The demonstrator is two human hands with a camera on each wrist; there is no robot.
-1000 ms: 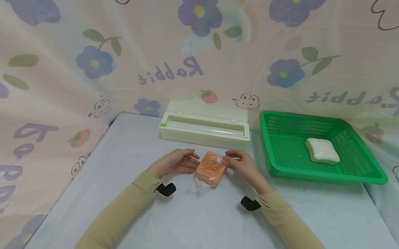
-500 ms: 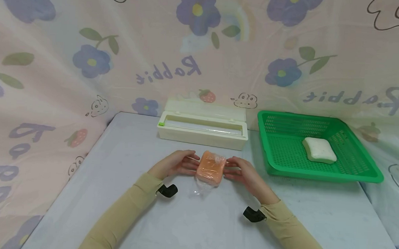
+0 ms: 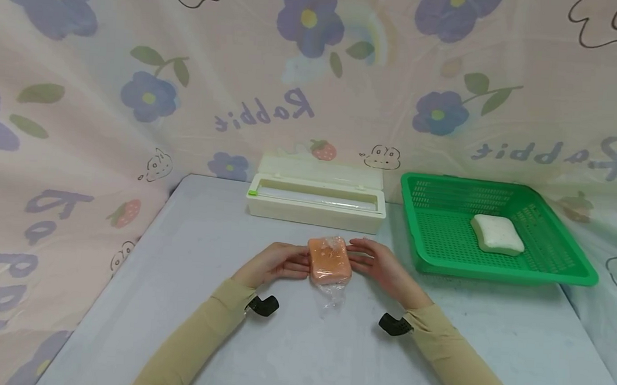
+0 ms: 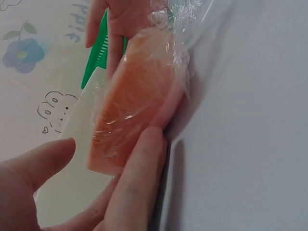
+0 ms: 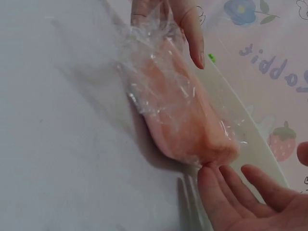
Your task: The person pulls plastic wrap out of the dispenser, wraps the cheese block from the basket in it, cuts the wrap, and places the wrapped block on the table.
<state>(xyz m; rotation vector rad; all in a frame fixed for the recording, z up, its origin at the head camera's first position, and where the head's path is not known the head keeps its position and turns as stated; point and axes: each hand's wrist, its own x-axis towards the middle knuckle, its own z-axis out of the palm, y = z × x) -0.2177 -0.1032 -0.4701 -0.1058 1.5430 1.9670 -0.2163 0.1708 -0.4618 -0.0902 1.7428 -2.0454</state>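
Note:
An orange rounded block [image 3: 330,262], wrapped in clear cling film, lies on the table between the two hands. A loose tail of film [image 3: 333,295] spreads from its near side. My left hand [image 3: 278,263] touches the block's left side with extended fingers; in the left wrist view its thumb [image 4: 53,156] stands apart from the block. On the other side, my right hand [image 3: 383,269] has its fingertips against the block's edge, seen in the right wrist view with the fingers [image 5: 240,192] fairly straight. Part of the block's underside is hidden.
Behind the hands stands a white cling film box [image 3: 315,213] with its lid raised and a roll inside. To the right is a green plastic basket [image 3: 503,272] holding a white rounded block [image 3: 499,234]. A printed cloth [image 3: 344,101] hangs at the back.
My right hand has let go of the film at the block's top right corner and moved to its side. The block has turned, its loose film tail swinging to the right.

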